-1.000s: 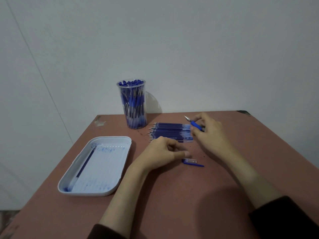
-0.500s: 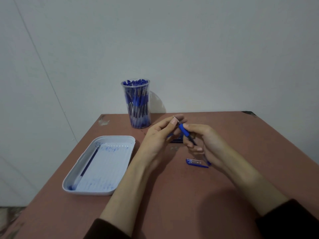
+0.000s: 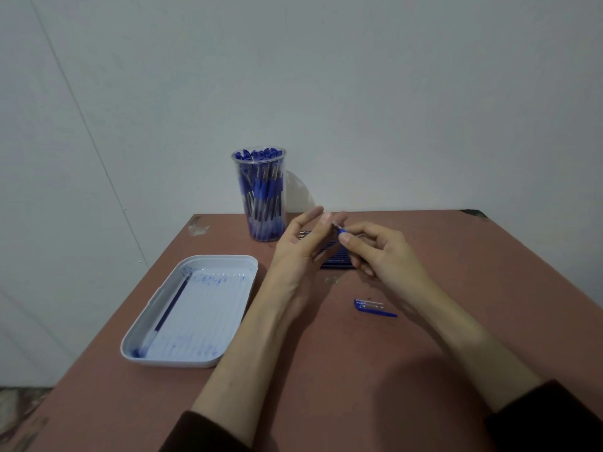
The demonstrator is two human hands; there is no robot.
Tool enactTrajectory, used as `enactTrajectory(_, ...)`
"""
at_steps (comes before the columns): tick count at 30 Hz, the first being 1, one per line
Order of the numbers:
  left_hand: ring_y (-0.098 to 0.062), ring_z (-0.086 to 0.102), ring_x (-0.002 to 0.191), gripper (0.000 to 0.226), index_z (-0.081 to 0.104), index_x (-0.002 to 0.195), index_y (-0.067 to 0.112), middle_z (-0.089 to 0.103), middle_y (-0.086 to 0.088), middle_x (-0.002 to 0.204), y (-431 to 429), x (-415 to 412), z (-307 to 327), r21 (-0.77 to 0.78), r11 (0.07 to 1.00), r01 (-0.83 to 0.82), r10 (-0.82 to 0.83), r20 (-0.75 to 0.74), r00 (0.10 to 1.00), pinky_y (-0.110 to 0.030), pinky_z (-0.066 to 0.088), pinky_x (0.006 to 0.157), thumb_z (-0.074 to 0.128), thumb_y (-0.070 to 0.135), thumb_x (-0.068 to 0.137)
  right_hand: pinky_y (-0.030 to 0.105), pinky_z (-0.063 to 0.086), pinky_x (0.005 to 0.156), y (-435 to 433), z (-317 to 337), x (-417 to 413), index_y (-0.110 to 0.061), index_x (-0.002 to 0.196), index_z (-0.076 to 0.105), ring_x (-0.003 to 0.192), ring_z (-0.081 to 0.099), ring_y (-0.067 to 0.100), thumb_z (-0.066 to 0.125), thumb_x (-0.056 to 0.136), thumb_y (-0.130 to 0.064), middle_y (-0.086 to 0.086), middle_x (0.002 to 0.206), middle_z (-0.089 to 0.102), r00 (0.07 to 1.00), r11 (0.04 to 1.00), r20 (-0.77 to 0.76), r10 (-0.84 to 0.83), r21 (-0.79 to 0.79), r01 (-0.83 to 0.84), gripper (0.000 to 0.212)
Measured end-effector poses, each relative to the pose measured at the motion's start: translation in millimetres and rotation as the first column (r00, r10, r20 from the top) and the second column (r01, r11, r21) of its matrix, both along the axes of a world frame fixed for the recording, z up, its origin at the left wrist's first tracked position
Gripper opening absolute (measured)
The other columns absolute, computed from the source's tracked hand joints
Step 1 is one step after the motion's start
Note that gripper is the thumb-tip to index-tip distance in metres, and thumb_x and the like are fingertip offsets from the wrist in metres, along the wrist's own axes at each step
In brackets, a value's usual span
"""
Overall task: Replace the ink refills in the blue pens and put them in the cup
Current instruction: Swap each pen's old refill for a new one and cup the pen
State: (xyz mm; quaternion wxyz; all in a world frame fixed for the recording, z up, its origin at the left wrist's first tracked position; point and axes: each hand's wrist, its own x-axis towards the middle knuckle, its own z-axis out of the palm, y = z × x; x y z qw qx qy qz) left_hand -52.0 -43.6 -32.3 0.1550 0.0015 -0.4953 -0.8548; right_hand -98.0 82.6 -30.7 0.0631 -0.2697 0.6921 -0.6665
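the cup [image 3: 259, 190] was clear, glossy plastic. the tray [image 3: 195, 363] was smooth white plastic, smeared with blue ink. the table [image 3: 359, 386] looked matt and scuffed. the pen cap [image 3: 373, 306] was clear plastic. the pen [image 3: 340, 230] had a tip that was perhaps metal.

A clear cup [image 3: 264, 203] stands upright near the surface's far edge, packed with blue pens [image 3: 261, 155]. Blue refills [image 3: 337, 260] lie flat beside it. One uncapped pen [image 3: 341, 230] is raised above them. Its cap [image 3: 372, 306] lies nearer the front.
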Motion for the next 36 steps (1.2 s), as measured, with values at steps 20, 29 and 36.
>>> enactTrajectory(20, -0.003, 0.067, 0.069, 0.020, 0.067, 0.100, 0.011, 0.071, -0.002, 0.082, -2.2, 2.0, 0.0, -0.223, 0.945, -0.239, 0.244, -0.003, 0.970, -0.013, 0.050, 0.059, 0.070, 0.005, 0.081, 0.038, 0.046, 0.060, 3.0, -5.8, -7.9, -0.032, 0.080, 0.070, 0.058, 0.049, 0.018, 0.072, 0.081, -0.024, 0.002, 0.059, 0.053, 0.959, 0.978, -0.256, -0.117, 0.139, 0.156, 0.009)
enactTrajectory(29, -0.017, 0.062, 0.078, 0.002, 0.070, 0.085, 0.015, 0.068, 0.000, 0.077, -14.0, -0.6, -4.6, -0.256, 0.909, -0.329, 0.362, 0.092, 0.928, -0.027, 0.050, 0.073, 0.071, 0.015, 0.083, 0.039, 0.047, 0.064, 10.5, -9.7, -13.8, -0.032, 0.081, 0.065, 0.061, 0.051, 0.014, 0.071, 0.079, -0.030, -0.003, 0.062, 0.056, 0.855, 0.871, -0.454, -0.251, 0.279, 0.404, 0.006)
enactTrajectory(36, -0.001, 0.062, 0.063, 0.032, 0.066, 0.081, 0.025, 0.070, 0.003, 0.074, -2.6, 1.9, -11.5, -0.772, 0.635, -0.027, 0.152, 0.091, 0.984, -0.012, 0.049, 0.065, 0.072, -0.005, 0.075, 0.043, 0.050, 0.063, 21.1, -4.8, -22.1, -0.030, 0.081, 0.064, 0.064, 0.056, 0.021, 0.067, 0.081, -0.033, 0.003, 0.065, 0.059, 0.812, 0.811, -0.392, -0.433, 0.222, 0.540, 0.004)
